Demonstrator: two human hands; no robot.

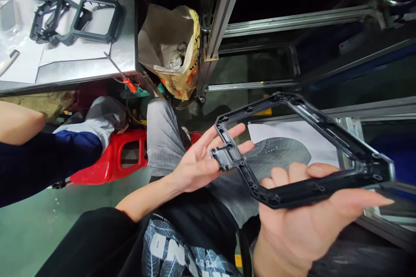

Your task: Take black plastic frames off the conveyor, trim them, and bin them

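A black plastic frame [328,132] with screw holes along its rim hangs above my lap, lower right. My right hand [305,220] holds its near edge, the thumb on top and the fingers stretched flat beneath it. My left hand [203,160] is open, palm up, its fingers spread and touching the frame's left corner, where a small tab sticks out.
A metal table [126,17] at upper left carries several similar grey frames [94,19] and white sheets. A red-handled screwdriver [125,78] hangs over its edge. A brown paper bag [173,47], a red stool [110,160], another person's legs and aluminium rails [292,20] surround me.
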